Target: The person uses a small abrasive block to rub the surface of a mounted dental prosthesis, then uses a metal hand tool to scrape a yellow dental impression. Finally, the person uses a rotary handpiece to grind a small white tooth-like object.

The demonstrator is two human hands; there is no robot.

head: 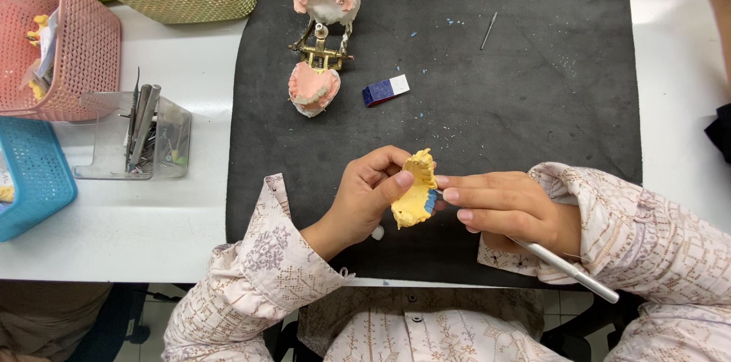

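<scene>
My left hand (365, 194) closes its grip on the yellow dental cast (415, 193), held above the black mat (533, 103) near the surface's front edge. My right hand (502, 206) grips a slim metal carving tool (567, 267), tip at the cast's blue-marked edge. Trimming appears underway; the next stroke likely demands light, steady pressure.

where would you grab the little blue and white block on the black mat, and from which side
Take the blue and white block across its two long sides, coming straight down from above. It lies flat and slightly slanted on the black mat, with bare mat all round it, and its narrow width suits a fingertip pinch. The hinged model stands just to its left.
</scene>
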